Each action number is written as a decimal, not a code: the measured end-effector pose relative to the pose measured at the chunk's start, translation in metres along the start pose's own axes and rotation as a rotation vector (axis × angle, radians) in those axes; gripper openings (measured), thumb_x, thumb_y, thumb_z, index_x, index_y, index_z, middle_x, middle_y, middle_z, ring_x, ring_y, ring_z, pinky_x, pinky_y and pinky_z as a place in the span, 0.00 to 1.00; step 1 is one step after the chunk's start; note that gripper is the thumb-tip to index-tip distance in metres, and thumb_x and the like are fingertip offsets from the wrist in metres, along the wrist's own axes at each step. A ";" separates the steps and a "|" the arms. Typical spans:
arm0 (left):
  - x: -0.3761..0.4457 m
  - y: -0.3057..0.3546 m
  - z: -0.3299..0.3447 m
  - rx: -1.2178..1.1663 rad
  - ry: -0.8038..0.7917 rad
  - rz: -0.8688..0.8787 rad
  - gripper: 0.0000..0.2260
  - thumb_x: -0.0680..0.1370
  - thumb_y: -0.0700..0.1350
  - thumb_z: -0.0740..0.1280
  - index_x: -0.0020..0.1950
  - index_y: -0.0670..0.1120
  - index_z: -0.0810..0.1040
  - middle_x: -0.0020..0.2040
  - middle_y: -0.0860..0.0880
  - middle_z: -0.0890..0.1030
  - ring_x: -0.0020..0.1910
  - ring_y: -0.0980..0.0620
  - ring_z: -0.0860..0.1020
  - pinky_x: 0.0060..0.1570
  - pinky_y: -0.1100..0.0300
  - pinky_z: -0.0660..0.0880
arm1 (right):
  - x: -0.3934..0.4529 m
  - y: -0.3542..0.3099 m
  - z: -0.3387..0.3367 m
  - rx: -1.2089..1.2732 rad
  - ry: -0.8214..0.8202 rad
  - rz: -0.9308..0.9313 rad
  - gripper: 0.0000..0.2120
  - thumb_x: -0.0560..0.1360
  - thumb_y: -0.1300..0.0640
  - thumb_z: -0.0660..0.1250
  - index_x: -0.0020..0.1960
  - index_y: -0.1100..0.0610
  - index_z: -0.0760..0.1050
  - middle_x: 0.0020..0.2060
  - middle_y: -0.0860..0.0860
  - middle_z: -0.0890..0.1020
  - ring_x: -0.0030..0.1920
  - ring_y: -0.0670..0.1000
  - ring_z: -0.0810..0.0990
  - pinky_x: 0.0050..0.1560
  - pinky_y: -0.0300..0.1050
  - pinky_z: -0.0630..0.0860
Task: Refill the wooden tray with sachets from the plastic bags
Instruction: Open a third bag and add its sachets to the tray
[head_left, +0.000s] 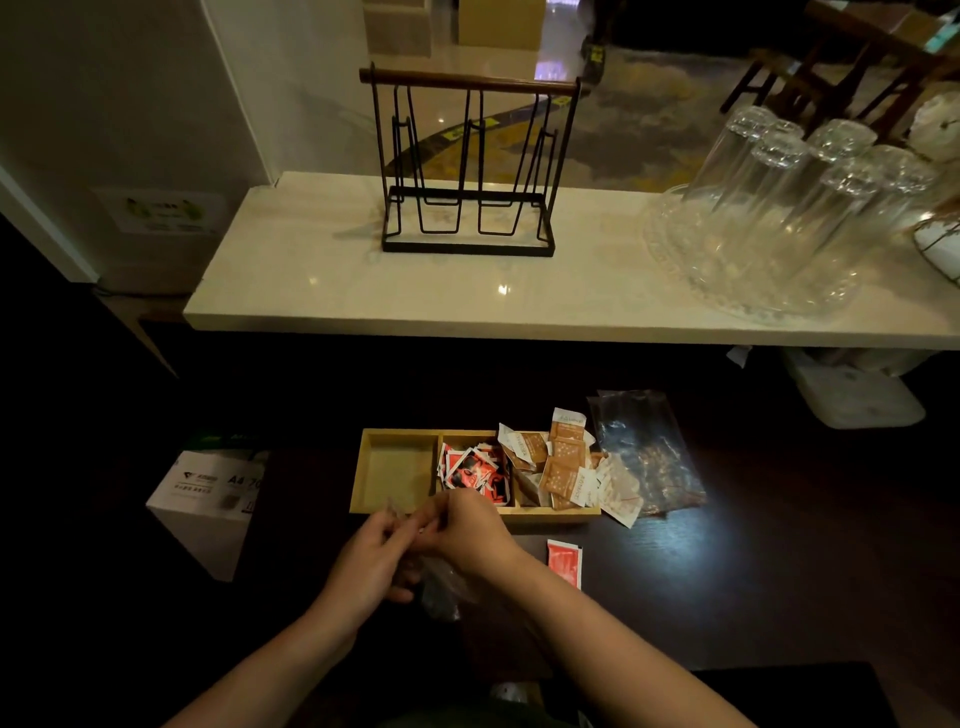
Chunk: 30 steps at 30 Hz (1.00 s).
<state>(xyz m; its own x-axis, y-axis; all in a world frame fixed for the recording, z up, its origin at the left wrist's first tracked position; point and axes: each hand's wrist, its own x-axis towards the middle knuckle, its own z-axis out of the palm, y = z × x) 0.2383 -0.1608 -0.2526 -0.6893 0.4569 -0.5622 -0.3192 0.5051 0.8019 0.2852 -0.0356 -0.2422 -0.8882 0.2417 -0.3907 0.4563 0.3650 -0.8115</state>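
Note:
A wooden tray (358, 475) with three compartments lies on the dark table. Its left compartment holds nothing, the middle one holds red sachets (472, 470), the right one overflows with brown sachets (561, 467). Just in front of the tray, my left hand (371, 564) and my right hand (470, 532) meet and both pinch the top of a clear plastic bag (441, 590) that hangs below them. What the bag contains is too dim to tell. A single red sachet (565, 562) lies on the table to the right of my hands.
A flattened clear plastic bag (647, 452) lies right of the tray. A white A4 paper box (208, 499) stands at the left. On the raised marble counter (322, 291) stand a black wire rack (467, 166) and upturned glasses (779, 208) on a glass tray.

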 end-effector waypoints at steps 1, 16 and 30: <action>0.000 0.000 0.001 -0.001 -0.003 -0.003 0.06 0.80 0.48 0.60 0.49 0.48 0.74 0.41 0.45 0.78 0.35 0.49 0.78 0.30 0.58 0.75 | 0.001 0.002 0.000 0.036 -0.021 0.021 0.05 0.72 0.59 0.72 0.46 0.60 0.82 0.35 0.46 0.79 0.36 0.41 0.75 0.42 0.35 0.74; -0.012 0.000 0.005 0.178 0.193 0.216 0.13 0.82 0.43 0.55 0.39 0.46 0.72 0.32 0.45 0.75 0.31 0.49 0.74 0.30 0.56 0.71 | -0.001 0.017 0.005 0.923 -0.230 0.369 0.02 0.73 0.61 0.69 0.42 0.57 0.81 0.38 0.51 0.83 0.42 0.49 0.81 0.46 0.44 0.75; -0.010 0.049 -0.041 1.135 -0.158 0.321 0.10 0.82 0.50 0.53 0.45 0.53 0.72 0.47 0.51 0.76 0.45 0.53 0.76 0.48 0.53 0.74 | -0.001 0.018 -0.048 -0.685 0.311 -0.517 0.07 0.74 0.58 0.67 0.51 0.56 0.74 0.47 0.53 0.77 0.46 0.55 0.78 0.41 0.49 0.77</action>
<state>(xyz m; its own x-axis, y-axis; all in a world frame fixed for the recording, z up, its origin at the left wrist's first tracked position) 0.2031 -0.1706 -0.1998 -0.5196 0.7257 -0.4510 0.6663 0.6746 0.3177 0.2974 0.0139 -0.2355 -0.9817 0.0950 0.1649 0.0260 0.9254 -0.3782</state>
